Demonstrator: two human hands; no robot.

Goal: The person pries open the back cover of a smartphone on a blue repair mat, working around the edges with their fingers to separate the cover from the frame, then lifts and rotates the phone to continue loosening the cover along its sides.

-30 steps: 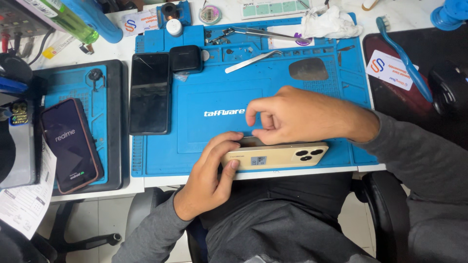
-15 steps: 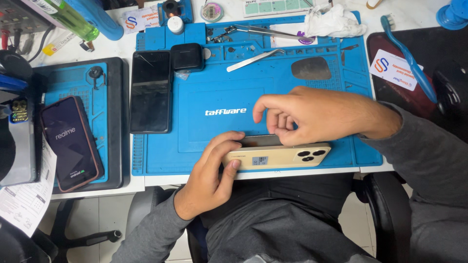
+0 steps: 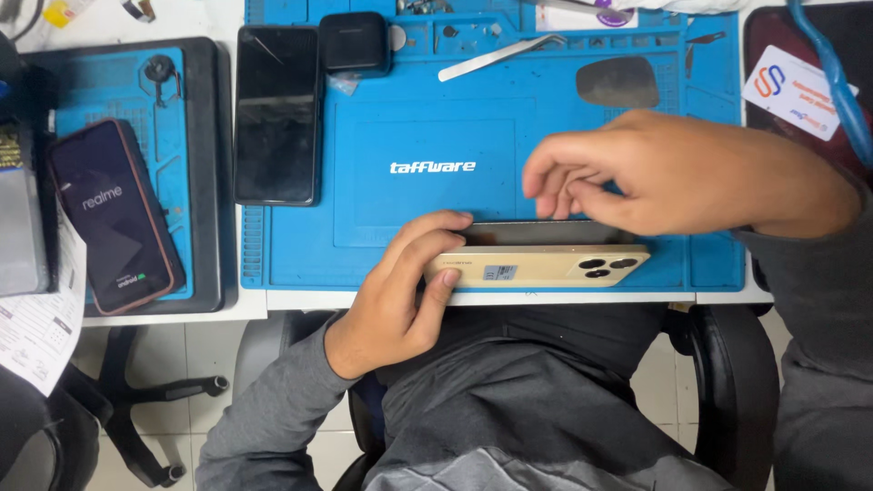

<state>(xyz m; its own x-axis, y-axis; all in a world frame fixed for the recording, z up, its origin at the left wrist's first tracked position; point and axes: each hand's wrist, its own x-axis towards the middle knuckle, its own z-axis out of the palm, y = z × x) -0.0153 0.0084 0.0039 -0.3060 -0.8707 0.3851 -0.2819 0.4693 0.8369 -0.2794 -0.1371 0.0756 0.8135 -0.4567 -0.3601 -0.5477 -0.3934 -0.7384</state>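
Observation:
A gold phone (image 3: 546, 265) stands on its long edge at the near side of the blue work mat (image 3: 427, 218), its camera lenses to the right and its dark screen side facing away from me. My left hand (image 3: 400, 295) grips the phone's left end, with the thumb on the gold back and the fingers over the top. My right hand (image 3: 673, 173) hovers over the phone's upper edge, fingers curled and thumb close to the screen side. Whether it pinches anything small is hidden.
On the mat lie a black phone (image 3: 275, 114), a small black case (image 3: 355, 41), tweezers (image 3: 496, 56) and a dark oval pad (image 3: 618, 82). At the left, a second phone with a lit screen (image 3: 114, 214) rests on another blue mat. A white card (image 3: 791, 91) and a blue brush (image 3: 832, 82) lie at the right.
My right hand has slid to the right along the phone's upper edge. My left hand keeps its grip on the phone. The view has moved closer to the mat.

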